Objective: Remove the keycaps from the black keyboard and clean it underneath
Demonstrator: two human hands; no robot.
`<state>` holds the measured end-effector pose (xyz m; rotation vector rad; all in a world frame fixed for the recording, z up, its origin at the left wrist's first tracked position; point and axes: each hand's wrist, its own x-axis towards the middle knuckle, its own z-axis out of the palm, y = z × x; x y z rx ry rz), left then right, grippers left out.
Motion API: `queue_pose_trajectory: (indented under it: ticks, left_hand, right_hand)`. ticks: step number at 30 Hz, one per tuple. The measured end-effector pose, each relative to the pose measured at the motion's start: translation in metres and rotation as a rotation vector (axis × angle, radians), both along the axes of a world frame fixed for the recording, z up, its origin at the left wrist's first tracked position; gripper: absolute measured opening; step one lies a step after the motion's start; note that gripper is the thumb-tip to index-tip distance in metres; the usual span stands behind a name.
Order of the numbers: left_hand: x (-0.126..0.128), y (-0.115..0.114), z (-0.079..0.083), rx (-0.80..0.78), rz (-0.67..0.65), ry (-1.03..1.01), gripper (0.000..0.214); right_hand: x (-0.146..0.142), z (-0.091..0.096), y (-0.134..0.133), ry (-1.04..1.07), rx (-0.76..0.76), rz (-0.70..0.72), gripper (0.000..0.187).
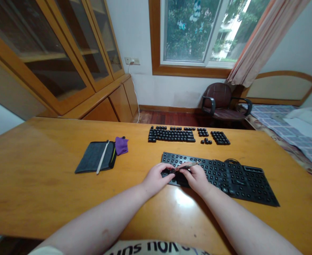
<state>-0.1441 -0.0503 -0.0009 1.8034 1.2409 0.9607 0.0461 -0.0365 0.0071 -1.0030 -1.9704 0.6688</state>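
A black keyboard base (211,173) with its keycaps off lies slanted on the desk, showing rows of bare key sockets. Over its left end both hands meet, fingertips close together. My right hand (197,179) is closed around a slim, pen-like tool (193,164) whose far end points up to the right; its exact kind is too small to tell. My left hand (157,177) pinches at a small dark piece between the hands, which the fingers mostly hide. Behind the base, loose black keycaps (171,135) are laid out in keyboard order.
On the left lie a dark grey zip pouch (90,157), a white stick (102,157) across it, and a purple cloth (122,145). The keyboard's cable (232,161) is coiled behind the base. Beyond the wooden desk (39,177) stands an office chair (221,101).
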Motion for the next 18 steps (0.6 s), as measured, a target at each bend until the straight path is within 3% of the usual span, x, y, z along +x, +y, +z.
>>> queue_pose_trajectory:
  ticks: [6,9,14,18]
  left_hand:
    - [-0.006,0.0028,-0.001,-0.019,-0.175,-0.049,0.021]
    - [-0.0074,0.0035,-0.0021,-0.011,-0.201,-0.052,0.022]
    - [-0.0043,0.0011,-0.0014,0.071,-0.168,0.08,0.03]
    - [0.0009,-0.0022,-0.0035,0.088,-0.053,0.166,0.033]
  right_hand:
    - [0.0019,0.0029,0.0015,-0.04,-0.045,0.101,0.025]
    - [0.0026,0.0001,0.0004,-0.06,-0.015,0.073,0.025]
    - [0.0008,-0.0058,-0.0021,-0.137,-0.035,-0.074,0.024]
    - [-0.0016,-0.0057,-0.0032,-0.19,0.0,-0.058,0.026]
